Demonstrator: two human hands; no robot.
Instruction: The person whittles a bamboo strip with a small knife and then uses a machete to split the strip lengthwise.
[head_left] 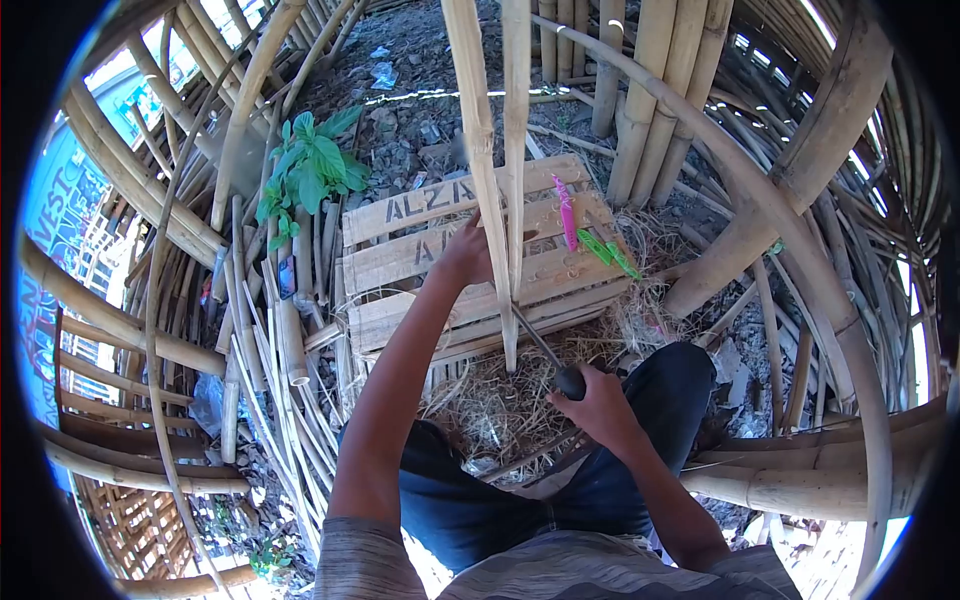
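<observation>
My left hand (465,255) is closed around a long pale bamboo strip (487,190), its fingers partly hidden behind it. A second bamboo strip (515,130) rises beside the first, and the two come close together near the lower end. In my right hand (602,408) is the dark rounded handle of a knife (540,342). The blade points up and left, its tip meeting the strips near their lower end. Under the strips stands a wooden slat crate (390,240) with dark printed letters. A slender pink object (566,212) and a bright green one (607,252) lie on its right side.
Bamboo shavings (500,425) cover the ground between my legs. Thin split strips (270,350) lean at the left, near a leafy green plant (315,165). Thick bamboo poles (665,100) stand at the back right, and a curved pole (790,220) arches along the right side.
</observation>
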